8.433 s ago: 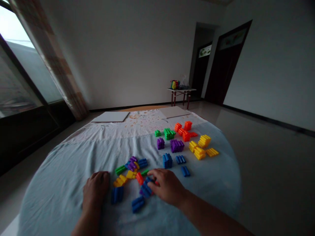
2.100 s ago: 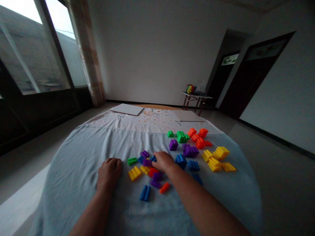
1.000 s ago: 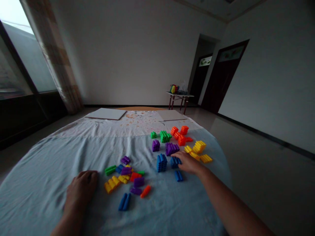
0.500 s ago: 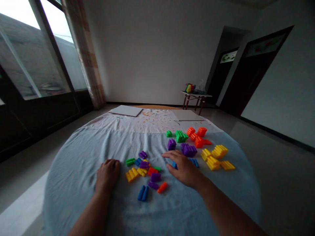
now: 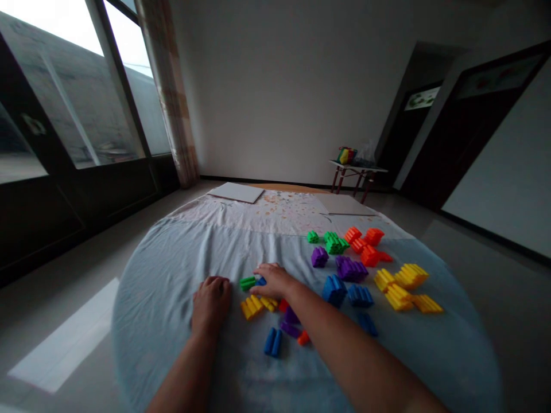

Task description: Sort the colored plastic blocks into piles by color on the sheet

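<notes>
Surface: pale blue cloth [image 5: 163,269] over a round desk, creased and busy, in a dim room.

Risk: right forearm [image 5: 331,338] sits low above a purple block [image 5: 290,330] and an orange block [image 5: 303,338]; one careless sweep could scatter them. A tug on the cloth could also shift the colour groups further along.

Blocks: ribbed plastic, a green block [image 5: 247,283] and a blue block [image 5: 260,281] touching, so a hasty grab could lift both.

Right hand [image 5: 273,281]: fingers pressed together, tips right at those two; pinching or not, can't tell from here!

Left hand [image 5: 210,304]: resting on the cloth, fingers loosely curled, empty, near a yellow block [image 5: 252,307].
</notes>
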Motion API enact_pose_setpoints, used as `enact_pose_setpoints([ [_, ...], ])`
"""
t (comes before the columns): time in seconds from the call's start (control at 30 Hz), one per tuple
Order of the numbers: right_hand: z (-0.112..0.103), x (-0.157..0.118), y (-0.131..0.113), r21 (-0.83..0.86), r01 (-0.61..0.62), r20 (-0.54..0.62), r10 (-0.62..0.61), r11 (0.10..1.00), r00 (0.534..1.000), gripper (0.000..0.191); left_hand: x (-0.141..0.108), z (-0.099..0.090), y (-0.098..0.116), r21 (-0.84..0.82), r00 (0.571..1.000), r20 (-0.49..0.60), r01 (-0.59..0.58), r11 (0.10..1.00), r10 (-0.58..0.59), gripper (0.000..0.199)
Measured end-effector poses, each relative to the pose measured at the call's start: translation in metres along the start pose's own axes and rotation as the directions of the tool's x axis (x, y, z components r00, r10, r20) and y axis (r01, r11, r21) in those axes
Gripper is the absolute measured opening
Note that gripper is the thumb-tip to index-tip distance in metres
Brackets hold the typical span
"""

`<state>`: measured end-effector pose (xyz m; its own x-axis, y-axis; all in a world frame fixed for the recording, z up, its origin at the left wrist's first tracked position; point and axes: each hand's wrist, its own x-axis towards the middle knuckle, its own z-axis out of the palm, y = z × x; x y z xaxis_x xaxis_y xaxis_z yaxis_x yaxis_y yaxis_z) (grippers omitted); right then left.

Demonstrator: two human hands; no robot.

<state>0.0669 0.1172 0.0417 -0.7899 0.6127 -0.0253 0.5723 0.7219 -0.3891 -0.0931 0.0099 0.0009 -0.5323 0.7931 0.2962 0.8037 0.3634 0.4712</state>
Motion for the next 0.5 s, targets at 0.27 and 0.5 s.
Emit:
enact_pose_setpoints([
  [0.27,-0.013,-0.032,-0.002,-0.03,0.094,-0.036,-0.095,0.995,0.995,0.033,0.001,0.003,-0.005,-0.018,1.0,0.009,0.008,1.0,-0.007,0.04],
  [0.5,0.002,-0.047,-0.033,-0.202,0.089,-0.085,-0.108,0.975,0.99,0.04,0.008,0.006,-0.012,-0.029,0.999,0.034,-0.028,0.999,0.029,0.045],
])
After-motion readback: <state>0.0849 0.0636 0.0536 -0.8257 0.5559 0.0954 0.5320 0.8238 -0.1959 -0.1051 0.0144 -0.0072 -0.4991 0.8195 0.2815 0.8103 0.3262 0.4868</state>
